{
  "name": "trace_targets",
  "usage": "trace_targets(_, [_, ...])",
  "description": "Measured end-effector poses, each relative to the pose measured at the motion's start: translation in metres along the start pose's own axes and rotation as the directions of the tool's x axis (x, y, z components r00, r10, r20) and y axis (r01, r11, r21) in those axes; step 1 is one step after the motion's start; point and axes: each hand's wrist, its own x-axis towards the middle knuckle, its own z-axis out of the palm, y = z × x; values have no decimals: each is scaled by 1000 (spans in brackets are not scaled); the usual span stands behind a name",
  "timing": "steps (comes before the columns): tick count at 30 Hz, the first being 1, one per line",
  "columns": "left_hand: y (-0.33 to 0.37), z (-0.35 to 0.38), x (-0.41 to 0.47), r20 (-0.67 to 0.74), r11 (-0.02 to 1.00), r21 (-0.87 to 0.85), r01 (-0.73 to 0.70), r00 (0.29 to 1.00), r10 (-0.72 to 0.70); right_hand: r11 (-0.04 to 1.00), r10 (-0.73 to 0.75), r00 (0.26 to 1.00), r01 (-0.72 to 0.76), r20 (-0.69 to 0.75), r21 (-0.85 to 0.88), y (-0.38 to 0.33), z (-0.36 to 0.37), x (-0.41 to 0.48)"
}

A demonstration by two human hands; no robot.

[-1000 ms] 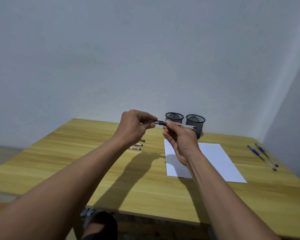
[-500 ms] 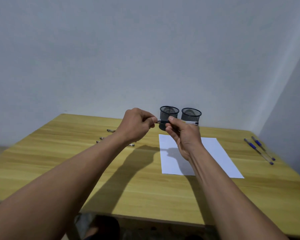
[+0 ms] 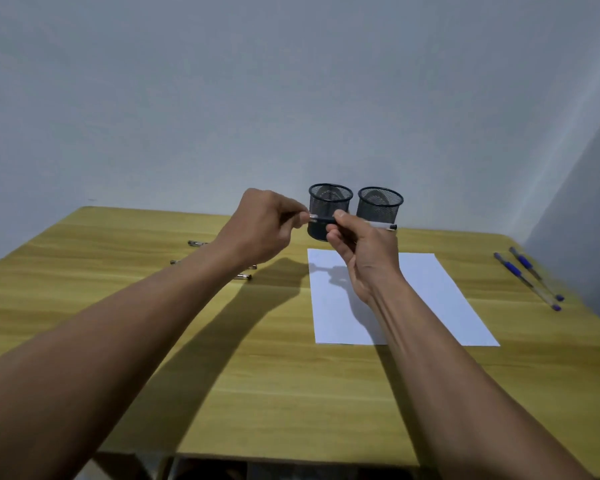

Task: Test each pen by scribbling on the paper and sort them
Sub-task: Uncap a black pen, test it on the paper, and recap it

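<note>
Holding: a pen (image 3: 321, 219), level in the air between my two hands, above the far part of the table (image 3: 257, 375) and in front of the mesh cups.
Left hand (image 3: 262, 230): fingers curled in, with thumb and fingertips pinched on the pen's left end; my hand hides most of that end.
Right hand (image 3: 364, 251): thumb on top and fingers curled beneath, clamped round the pen's dark section. The pale barrel pokes out past my knuckles towards the table's right edge and ends in a small dark tip.
First mesh cup (image 3: 329, 199): black, upright, near the table's far edge, partly behind my fingers and the pen.
Second mesh cup (image 3: 380, 204): black, upright, just beside the first on the side nearer the right edge. I cannot tell whether the two touch.
Paper (image 3: 430, 296): a white sheet lying flat, nearer to me than the cups, with my right wrist over it and the shadow of my hands on it.
Blue pens (image 3: 513, 270): two side by side, close to the table's right edge.
Other pens (image 3: 196, 243): a few lie towards the left edge, mostly hidden by my left forearm.
</note>
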Motion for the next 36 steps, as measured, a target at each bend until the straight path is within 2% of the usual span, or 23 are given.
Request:
trace_targets(3, [-18, -9, 3, 1, 963, -150, 223, 974, -226, 998, -8, 998, 12, -57, 65, -5, -14, 10])
trace_targets(4, [-28, -14, 2, -12, 956, -144, 254, 966, -259, 998, -12, 997, 16, -77, 55, -6, -23, 13])
trace_targets(7, [-43, -16, -2, 45, 963, -37, 266, 963, -265, 995, -15, 999, 11, -35, -99, 5, -39, 16])
trace_targets(10, [-46, 11, 7, 103, 957, -28, 290, 953, -286, 966, -15, 1000, 21, 25, -258, 25, -36, 16])
trace_targets(13, [-56, 39, 24, 126, 949, 20, 313, 941, -313, 931, -16, 1000, 14, -3, -364, 37, -38, 20])
trace_targets(18, [-67, 78, 37, 158, 927, 190, 322, 922, -353, 908, -22, 999, 0, -48, -419, 41, -44, 24])
trace_targets(24, [-64, 86, 42, 184, 922, 190, 336, 911, -370, 888, -38, 997, 4, -64, -459, 41, -46, 24])
trace_targets(27, [-55, 74, 33, 213, 926, 226, 301, 913, -349, 895, -33, 997, -1, -69, -446, 40, -45, 24])
trace_targets(29, [-45, 63, 21, 281, 928, 294, 227, 908, -311, 891, -31, 997, -2, -66, -453, 41, -46, 24])
trace_targets(33, [-31, 51, -4, 479, 887, 459, 62, 823, -305, 850, -69, 995, 20, -75, -526, 41, -47, 23])
trace_targets(36, [-27, 52, -10, 547, 879, 476, 27, 774, -320, 795, -94, 994, 44, -52, -605, 36, -45, 17])
